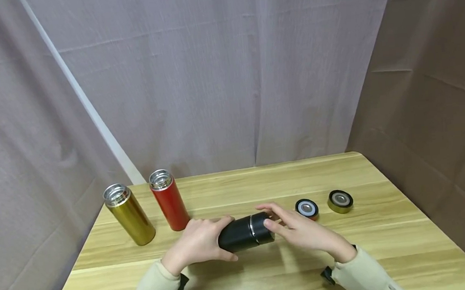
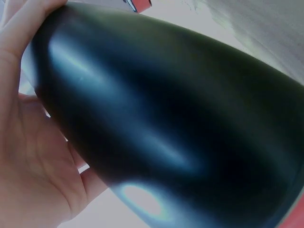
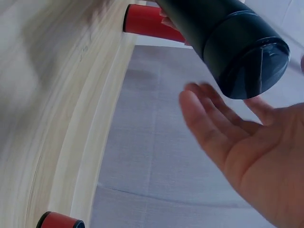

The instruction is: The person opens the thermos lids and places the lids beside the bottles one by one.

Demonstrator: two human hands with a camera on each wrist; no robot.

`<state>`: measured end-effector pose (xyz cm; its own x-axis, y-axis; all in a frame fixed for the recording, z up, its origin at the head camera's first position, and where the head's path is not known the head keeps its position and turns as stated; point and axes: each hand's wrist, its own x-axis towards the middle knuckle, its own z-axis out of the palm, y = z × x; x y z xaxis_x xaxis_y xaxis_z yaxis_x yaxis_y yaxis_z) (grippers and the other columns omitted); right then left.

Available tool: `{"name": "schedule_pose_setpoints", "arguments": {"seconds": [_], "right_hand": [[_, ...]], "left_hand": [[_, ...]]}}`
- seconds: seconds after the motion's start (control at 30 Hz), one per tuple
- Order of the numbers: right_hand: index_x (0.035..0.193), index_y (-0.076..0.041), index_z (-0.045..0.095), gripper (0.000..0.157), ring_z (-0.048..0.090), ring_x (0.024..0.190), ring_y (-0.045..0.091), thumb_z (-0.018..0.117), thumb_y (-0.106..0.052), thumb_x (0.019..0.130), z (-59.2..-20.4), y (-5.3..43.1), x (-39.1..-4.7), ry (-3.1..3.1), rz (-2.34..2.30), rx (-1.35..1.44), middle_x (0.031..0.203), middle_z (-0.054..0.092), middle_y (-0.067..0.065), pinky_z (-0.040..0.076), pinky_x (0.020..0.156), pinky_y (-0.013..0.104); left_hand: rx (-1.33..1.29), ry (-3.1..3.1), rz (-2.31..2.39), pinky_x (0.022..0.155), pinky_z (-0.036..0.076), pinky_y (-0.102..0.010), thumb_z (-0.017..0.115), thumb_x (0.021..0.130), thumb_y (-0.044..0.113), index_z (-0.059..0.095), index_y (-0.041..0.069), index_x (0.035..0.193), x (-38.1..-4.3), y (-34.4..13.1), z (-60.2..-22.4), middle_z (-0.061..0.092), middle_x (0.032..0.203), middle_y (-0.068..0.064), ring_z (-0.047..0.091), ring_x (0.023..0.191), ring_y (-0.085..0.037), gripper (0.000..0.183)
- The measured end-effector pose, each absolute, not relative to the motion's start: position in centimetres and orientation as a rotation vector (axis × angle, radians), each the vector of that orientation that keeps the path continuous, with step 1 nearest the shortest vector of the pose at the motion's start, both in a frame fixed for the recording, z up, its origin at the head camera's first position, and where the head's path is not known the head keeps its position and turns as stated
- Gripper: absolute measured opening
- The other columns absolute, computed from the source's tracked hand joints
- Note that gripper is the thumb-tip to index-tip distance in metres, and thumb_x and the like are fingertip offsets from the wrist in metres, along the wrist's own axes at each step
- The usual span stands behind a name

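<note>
A black thermos bottle (image 1: 237,235) is held tilted above the table, its black lid (image 1: 262,229) pointing right and a silver ring between lid and body. My left hand (image 1: 197,244) grips the body near its base, thumb and fingers around it. In the left wrist view the bottle's dark side (image 2: 166,104) fills most of the picture. By the lid end, my right hand (image 1: 302,230) has its fingers spread and loosely bent. In the right wrist view the palm (image 3: 270,161) faces the lid's end with a gap showing; whether a fingertip touches the lid I cannot tell.
A gold bottle (image 1: 131,219) and a red bottle (image 1: 171,204), both without lids, stand at the left of the wooden table (image 1: 243,285). Two upturned lids, one red-edged (image 1: 306,208) and one gold (image 1: 340,201), lie at the right. Grey curtains (image 1: 211,83) hang behind.
</note>
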<state>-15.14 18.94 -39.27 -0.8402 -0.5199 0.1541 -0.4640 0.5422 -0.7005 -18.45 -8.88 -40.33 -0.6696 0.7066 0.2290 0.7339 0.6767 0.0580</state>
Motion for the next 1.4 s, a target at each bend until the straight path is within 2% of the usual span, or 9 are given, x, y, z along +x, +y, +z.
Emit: {"name": "schedule_pose_setpoints", "arguments": {"seconds": [0.07, 0.13, 0.23, 0.33, 0.57, 0.87, 1.0, 1.27, 1.4], "right_hand": [[0.133, -0.040, 0.038, 0.036, 0.056, 0.101, 0.010, 0.036, -0.045, 0.098, -39.34, 19.02, -15.31, 2.695, -1.165, -0.829, 0.115, 0.057, -0.007, 0.045, 0.082, 0.038], [0.133, -0.040, 0.038, 0.035, 0.058, 0.093, 0.009, 0.035, -0.045, 0.098, -39.46, 19.09, -15.44, 2.697, -1.127, -0.829, 0.108, 0.060, -0.007, 0.045, 0.078, 0.037], [0.134, -0.036, 0.037, 0.038, 0.057, 0.080, 0.009, 0.039, -0.044, 0.097, -39.65, 19.15, -15.52, 2.677, -1.110, -0.854, 0.094, 0.060, -0.007, 0.046, 0.068, 0.033], [0.136, -0.031, 0.037, 0.043, 0.058, 0.079, 0.010, 0.045, -0.044, 0.095, -39.70, 19.16, -15.48, 2.646, -1.132, -0.864, 0.090, 0.060, -0.007, 0.046, 0.066, 0.030], [0.135, -0.036, 0.036, 0.047, 0.057, 0.093, 0.009, 0.052, -0.045, 0.091, -39.59, 19.23, -15.27, 2.631, -1.177, -0.896, 0.103, 0.059, -0.009, 0.048, 0.076, 0.030], [0.136, -0.033, 0.035, 0.054, 0.057, 0.094, 0.012, 0.060, -0.042, 0.088, -39.81, 19.32, -15.16, 2.643, -1.189, -1.020, 0.105, 0.058, -0.007, 0.049, 0.077, 0.033], [0.135, -0.032, 0.036, 0.056, 0.056, 0.096, 0.013, 0.062, -0.042, 0.086, -39.78, 19.44, -15.08, 2.668, -1.150, -1.081, 0.113, 0.055, -0.009, 0.049, 0.077, 0.033], [0.128, -0.027, 0.040, 0.063, 0.053, 0.105, 0.019, 0.075, -0.016, 0.077, -39.60, 19.51, -14.92, 2.663, -1.176, -1.220, 0.125, 0.047, -0.008, 0.048, 0.081, 0.033], [0.129, -0.025, 0.040, 0.062, 0.052, 0.106, 0.019, 0.074, -0.017, 0.078, -39.56, 19.47, -14.83, 2.656, -1.178, -1.234, 0.125, 0.046, -0.008, 0.048, 0.082, 0.034]], "left_hand": [[-1.176, -2.703, -0.218, 0.050, 0.036, -0.029, 0.068, 0.055, 0.073, 0.053, 0.028, 0.121, -18.54, -8.80, -40.29, 0.063, 0.086, 0.009, 0.056, 0.064, -0.007, 0.081], [-1.179, -2.706, -0.220, 0.050, 0.036, -0.029, 0.068, 0.055, 0.073, 0.053, 0.029, 0.120, -18.60, -8.74, -40.23, 0.063, 0.085, 0.009, 0.056, 0.065, -0.007, 0.080], [-1.184, -2.709, -0.220, 0.050, 0.036, -0.028, 0.069, 0.056, 0.072, 0.053, 0.028, 0.120, -18.66, -8.67, -40.21, 0.063, 0.084, 0.009, 0.056, 0.065, -0.007, 0.079], [-1.188, -2.716, -0.224, 0.050, 0.037, -0.028, 0.069, 0.056, 0.072, 0.053, 0.028, 0.120, -18.66, -8.66, -40.26, 0.063, 0.084, 0.009, 0.056, 0.065, -0.007, 0.079], [-1.188, -2.713, -0.228, 0.051, 0.037, -0.029, 0.069, 0.056, 0.072, 0.053, 0.028, 0.121, -18.70, -8.71, -40.40, 0.063, 0.086, 0.009, 0.056, 0.066, -0.007, 0.080], [-1.190, -2.709, -0.231, 0.050, 0.036, -0.029, 0.072, 0.055, 0.069, 0.052, 0.027, 0.120, -18.57, -8.78, -40.57, 0.063, 0.086, 0.007, 0.056, 0.065, -0.007, 0.081], [-1.195, -2.700, -0.226, 0.050, 0.037, -0.029, 0.073, 0.055, 0.069, 0.052, 0.026, 0.120, -18.61, -8.79, -40.67, 0.063, 0.087, 0.006, 0.057, 0.065, -0.008, 0.081], [-1.193, -2.710, -0.207, 0.049, 0.035, -0.028, 0.071, 0.054, 0.071, 0.053, 0.027, 0.119, -18.54, -8.86, -40.74, 0.061, 0.082, 0.010, 0.055, 0.062, -0.007, 0.080], [-1.192, -2.722, -0.210, 0.049, 0.035, -0.029, 0.071, 0.055, 0.070, 0.052, 0.028, 0.119, -18.55, -8.87, -40.75, 0.061, 0.081, 0.011, 0.054, 0.062, -0.007, 0.079]]}}
